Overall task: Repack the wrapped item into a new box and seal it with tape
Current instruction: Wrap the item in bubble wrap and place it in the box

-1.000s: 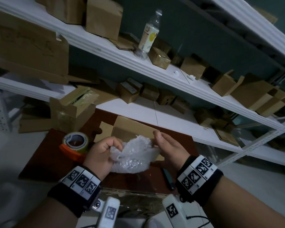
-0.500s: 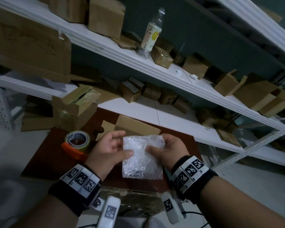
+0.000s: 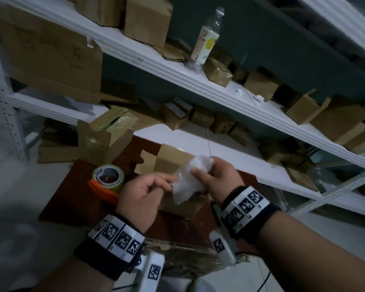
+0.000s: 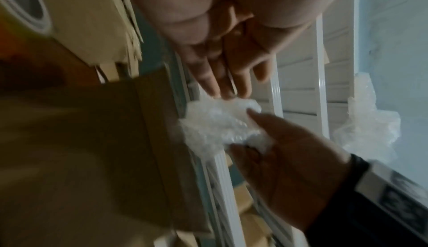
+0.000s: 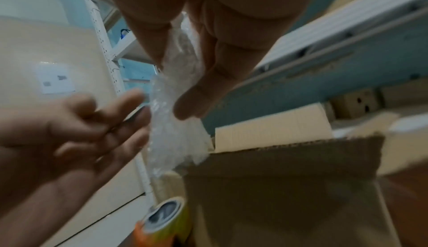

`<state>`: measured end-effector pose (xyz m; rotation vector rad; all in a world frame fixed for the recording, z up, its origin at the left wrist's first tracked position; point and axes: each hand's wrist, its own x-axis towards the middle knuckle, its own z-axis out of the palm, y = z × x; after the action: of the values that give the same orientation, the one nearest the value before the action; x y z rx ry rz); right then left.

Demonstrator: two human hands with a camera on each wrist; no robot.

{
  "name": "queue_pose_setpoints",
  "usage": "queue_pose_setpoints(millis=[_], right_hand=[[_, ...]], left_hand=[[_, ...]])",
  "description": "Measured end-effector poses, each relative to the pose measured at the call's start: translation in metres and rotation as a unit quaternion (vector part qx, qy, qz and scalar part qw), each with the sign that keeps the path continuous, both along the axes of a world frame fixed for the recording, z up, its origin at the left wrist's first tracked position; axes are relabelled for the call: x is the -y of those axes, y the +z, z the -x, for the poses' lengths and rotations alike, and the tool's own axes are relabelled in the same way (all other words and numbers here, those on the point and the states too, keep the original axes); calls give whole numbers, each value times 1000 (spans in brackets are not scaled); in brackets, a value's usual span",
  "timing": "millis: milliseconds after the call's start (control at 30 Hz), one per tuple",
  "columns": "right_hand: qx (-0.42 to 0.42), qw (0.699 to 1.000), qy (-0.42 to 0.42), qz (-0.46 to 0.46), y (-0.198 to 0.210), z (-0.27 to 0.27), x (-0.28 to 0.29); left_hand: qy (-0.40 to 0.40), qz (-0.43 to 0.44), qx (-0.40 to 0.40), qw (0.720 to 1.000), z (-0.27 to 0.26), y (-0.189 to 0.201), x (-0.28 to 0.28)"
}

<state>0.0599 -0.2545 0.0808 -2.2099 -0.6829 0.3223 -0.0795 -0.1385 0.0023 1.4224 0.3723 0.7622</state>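
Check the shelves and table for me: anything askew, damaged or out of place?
The bottle on the upper shelf leans among the boxes. The open box at the table's far left looks crumpled, its flaps splayed. The wrapped item looks intact in the right hand.

Storeroom / packing area. White metal shelving (image 3: 177,79) with perforated uprights runs across the teal wall (image 3: 282,39), tiers loaded with brown cardboard boxes (image 3: 148,20), some flattened, some taped shut. Plastic bottle (image 3: 207,41) on the upper shelf. Dark red-brown tabletop (image 3: 72,199) below holds an open carton (image 3: 101,142) and tape dispenser (image 3: 108,180). Loose bubble wrap (image 4: 370,122) by the wall, pale tiled floor (image 3: 9,186).
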Motion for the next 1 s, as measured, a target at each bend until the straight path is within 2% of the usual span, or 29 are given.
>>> queue_pose_setpoints(millis=[67,100,167,233,300,467,567,667,767,867,933,1000], right_hand=[[42,999,-21,15,13,-11,-10],[62,997,-24,29,18,-16,-16],[93,994,-16,49,22,-23,-29],[116,991,-3,72,20,-29,-41],[125,987,2,105,10,-36,-51],[126,965,50,224,-29,-42,-74],[142,923,133,331,-44,-45,-87],[88,879,196,426,-56,-51,-99],[47,856,229,461,-64,-56,-107],[45,823,276,495,-70,-53,-110],[24,826,285,487,-76,-53,-110],[-13,856,263,445,-78,-58,-109]], left_hand=[[121,-79,-27,989,-1,-8,-17],[145,-132,-57,979,-3,-13,-26],[93,-248,-162,951,-6,-19,-35],[-3,-340,-267,902,-12,-25,-32],[-47,-378,-303,874,-17,-28,-24],[-58,-379,-314,869,-21,-33,-30],[-85,-381,-304,869,-21,-37,-33],[-84,-376,-294,875,-22,-44,-36],[-71,-374,-272,884,-22,-49,-39],[-63,-376,-249,890,-22,-52,-40],[-61,-373,-240,894,-22,-55,-41],[-54,-369,-230,899,-23,-56,-41]])
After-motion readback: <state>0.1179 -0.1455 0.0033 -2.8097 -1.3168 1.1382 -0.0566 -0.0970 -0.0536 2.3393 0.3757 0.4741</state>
